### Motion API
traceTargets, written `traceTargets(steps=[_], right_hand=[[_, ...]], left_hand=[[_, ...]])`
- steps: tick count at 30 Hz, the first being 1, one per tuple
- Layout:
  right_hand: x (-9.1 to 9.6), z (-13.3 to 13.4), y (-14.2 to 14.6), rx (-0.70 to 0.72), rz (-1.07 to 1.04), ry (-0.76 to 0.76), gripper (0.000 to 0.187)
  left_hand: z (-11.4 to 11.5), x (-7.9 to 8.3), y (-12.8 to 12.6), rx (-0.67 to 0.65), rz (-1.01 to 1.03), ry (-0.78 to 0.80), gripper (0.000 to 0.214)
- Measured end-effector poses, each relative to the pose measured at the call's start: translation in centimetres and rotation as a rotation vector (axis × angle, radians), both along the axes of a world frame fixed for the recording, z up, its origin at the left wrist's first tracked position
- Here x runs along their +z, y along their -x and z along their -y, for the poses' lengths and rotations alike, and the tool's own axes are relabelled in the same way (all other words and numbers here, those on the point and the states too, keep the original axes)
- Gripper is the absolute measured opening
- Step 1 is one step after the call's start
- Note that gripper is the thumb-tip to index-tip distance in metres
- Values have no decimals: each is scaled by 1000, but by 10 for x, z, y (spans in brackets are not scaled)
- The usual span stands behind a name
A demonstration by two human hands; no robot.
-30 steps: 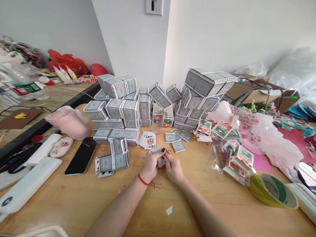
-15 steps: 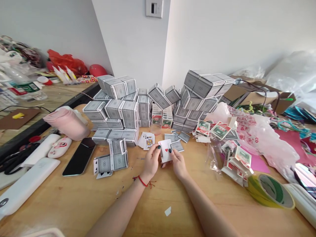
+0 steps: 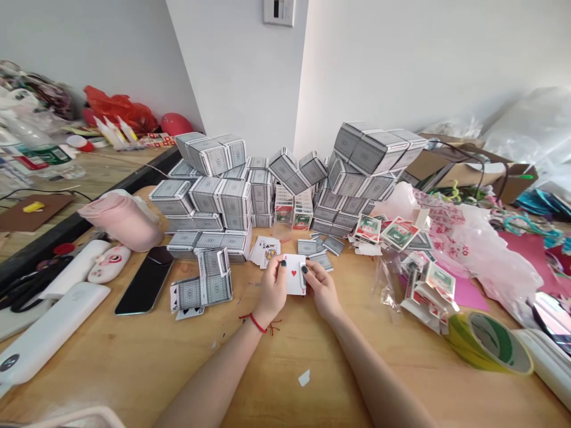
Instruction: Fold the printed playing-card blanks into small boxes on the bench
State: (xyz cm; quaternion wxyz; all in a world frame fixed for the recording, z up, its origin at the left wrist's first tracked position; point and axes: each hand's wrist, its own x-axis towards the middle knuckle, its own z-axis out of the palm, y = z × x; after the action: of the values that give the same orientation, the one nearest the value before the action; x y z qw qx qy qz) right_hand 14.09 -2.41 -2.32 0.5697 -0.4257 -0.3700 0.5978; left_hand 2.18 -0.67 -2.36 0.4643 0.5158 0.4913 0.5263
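An ace of hearts playing card [image 3: 294, 277] faces me, held upright between both hands above the table. My left hand [image 3: 273, 291] pinches its left edge, thumb on the front. My right hand [image 3: 322, 289] grips the right edge, its thumb near the corner. Whether more cards lie behind it is hidden. Just beyond are face-down grey-backed cards [image 3: 322, 260] and a fanned pile with a king [image 3: 271, 253] on top. To the left stands a small folded-card piece [image 3: 214, 276], resting partly on face-up cards.
Stacked blocks of grey-backed cards [image 3: 209, 196] line the back, with card boxes [image 3: 285, 215] between them. At left lie a phone [image 3: 143, 282] and a white power strip-like bar [image 3: 57, 333]. Yellow tape roll [image 3: 488, 343], torn card boxes [image 3: 432, 291] and plastic bags [image 3: 473, 238] crowd the right.
The ace of hearts has turned from a tilt to nearly straight and shifted slightly left. My right hand has moved a little to the right along its edge.
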Motion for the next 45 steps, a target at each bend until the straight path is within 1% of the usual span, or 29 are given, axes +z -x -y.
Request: traceTargets(steps=[6,11,14,19,24,30,33,37,42,45], right_hand=[[0,3,3,52,-22,10,29],[-2,3,4,56,-33,5,21],[-3,3,5,57,-36,17,20],[-5,2,3,44,-34,35,20],[-5,2,2,38,-42,66,23],[-4,2,3,67,-66,96,25],[-5,2,2,61,-65,83,23],[-8,1,1,23,-30,27,21],[-11,-1,0,-74,116,-56,30],[-12,-2,-1,-93,200,-101,32]], left_hand=[[1,-3,1,33,-2,-58,17],[2,-1,1,24,-9,-52,16],[3,1,1,32,-1,-44,13],[4,3,1,25,12,-17,11],[5,5,0,8,-29,-22,9],[6,1,0,10,-64,-46,9],[5,-1,0,16,-80,-63,11],[3,-5,-1,37,-136,-41,13],[1,-5,-2,47,-250,-93,31],[2,-3,-2,17,-286,-86,35]])
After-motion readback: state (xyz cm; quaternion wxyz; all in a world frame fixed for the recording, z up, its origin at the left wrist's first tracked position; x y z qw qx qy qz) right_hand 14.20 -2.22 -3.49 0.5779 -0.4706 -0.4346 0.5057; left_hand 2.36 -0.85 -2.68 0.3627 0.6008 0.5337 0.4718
